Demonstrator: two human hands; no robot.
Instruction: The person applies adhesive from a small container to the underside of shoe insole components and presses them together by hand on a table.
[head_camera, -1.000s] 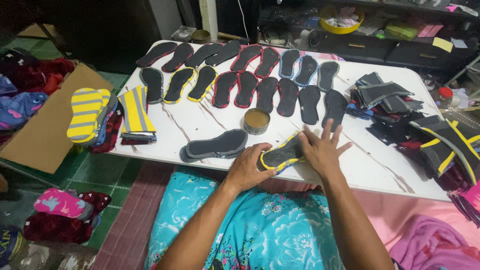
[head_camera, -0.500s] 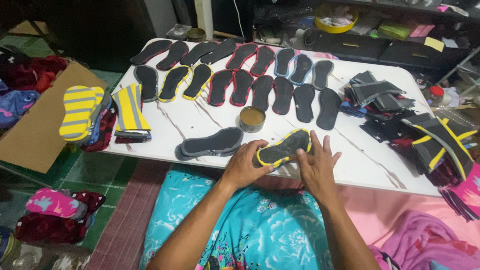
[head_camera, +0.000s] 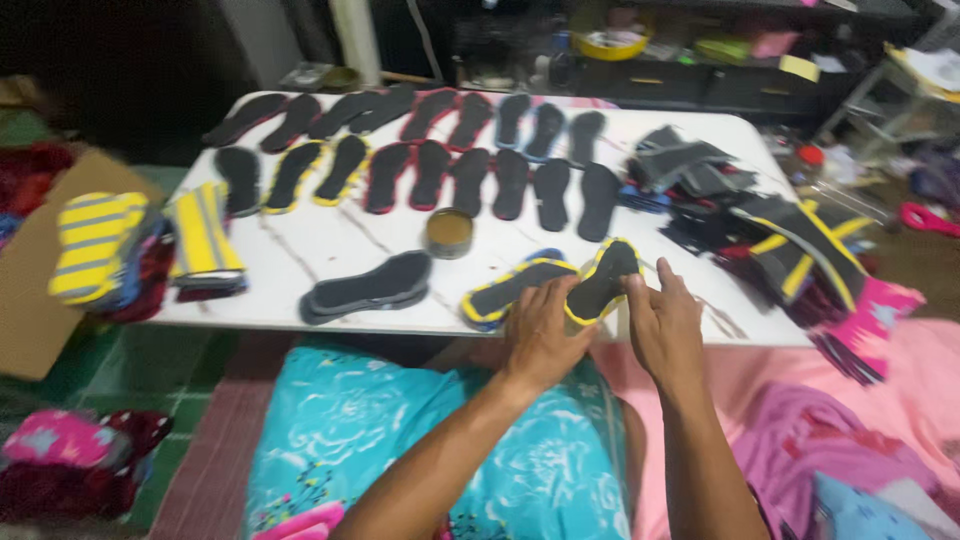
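Both hands hold one yellow-edged sole (head_camera: 602, 282) just above the near table edge (head_camera: 700, 335): the left hand (head_camera: 540, 335) closed at its heel, the right hand (head_camera: 665, 325) pinching its side. At nine o'clock a second yellow-edged sole (head_camera: 505, 290) lies touching; I think a slip could smear glue from the open tin (head_camera: 449, 232) at eleven o'clock.

One head-worn view looks steeply down, close over the white table (head_camera: 330, 245).

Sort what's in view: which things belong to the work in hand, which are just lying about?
In hand: left hand, right hand, yellow-edged sole, second yellow-edged sole, tin.
Lying about: cardboard box, striped soles, pink cloth, yellow bowl.
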